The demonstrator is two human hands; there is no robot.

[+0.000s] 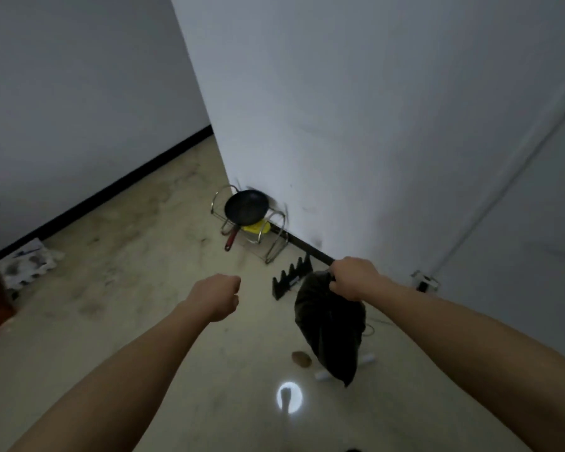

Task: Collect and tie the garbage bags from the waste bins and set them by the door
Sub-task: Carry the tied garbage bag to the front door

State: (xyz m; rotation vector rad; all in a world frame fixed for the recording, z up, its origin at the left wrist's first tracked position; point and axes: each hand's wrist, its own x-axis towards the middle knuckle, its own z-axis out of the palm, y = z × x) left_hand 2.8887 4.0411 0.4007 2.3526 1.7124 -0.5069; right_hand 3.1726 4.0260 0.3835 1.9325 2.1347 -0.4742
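Dim room, pale stained floor point(137, 282), white wall corner. Right hand point(353, 277) is clenched on the gathered neck of a dark garbage bag point(331, 327), which hangs directly below that hand, near the wall. Left hand point(217, 296) is fisted, empty, left of the bag. Frying pan point(246, 207) rests on a wire rack point(274, 246) beyond the bag.
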